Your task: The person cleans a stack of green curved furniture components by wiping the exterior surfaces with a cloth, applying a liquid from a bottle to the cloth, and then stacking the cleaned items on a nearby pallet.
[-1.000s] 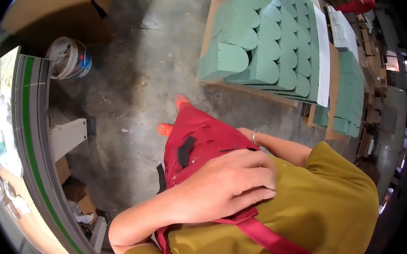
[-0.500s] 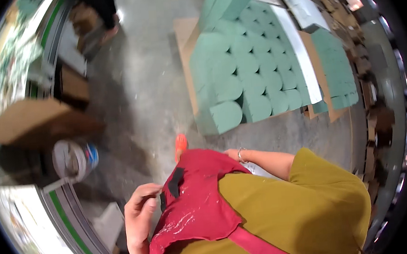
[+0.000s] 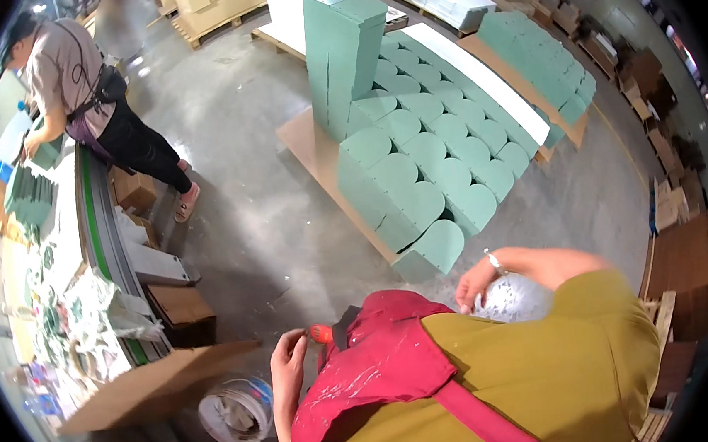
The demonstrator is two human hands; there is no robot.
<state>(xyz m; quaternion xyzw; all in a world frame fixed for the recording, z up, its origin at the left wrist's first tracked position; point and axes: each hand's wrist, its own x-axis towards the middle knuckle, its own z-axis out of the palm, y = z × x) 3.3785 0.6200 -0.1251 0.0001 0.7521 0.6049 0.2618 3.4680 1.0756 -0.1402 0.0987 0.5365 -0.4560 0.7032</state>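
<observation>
I look down on a mustard shirt and a paint-spattered red apron (image 3: 382, 368). My left hand (image 3: 286, 366) hangs at the apron's left edge with its fingers curled together, thumb against fingertip, and nothing visible in it. My right hand (image 3: 474, 283), with a bracelet on the wrist, is closed against a white speckled object (image 3: 511, 298) at my right side. Most of that object is hidden behind my arm and shirt. An orange shoe tip (image 3: 321, 333) shows below the apron.
Green arch-shaped foam blocks (image 3: 425, 174) fill a cardboard-topped pallet just ahead, with taller stacks (image 3: 345, 51) behind. A white bucket (image 3: 236, 409) and a cardboard sheet (image 3: 151, 386) lie at my lower left. A co-worker (image 3: 77, 85) stands at a long green-edged bench (image 3: 91, 208) on the left.
The view has swung upward across the floor and pallet. My left hand has come off the apron and dropped to its left edge. My right hand now shows at my right side.
</observation>
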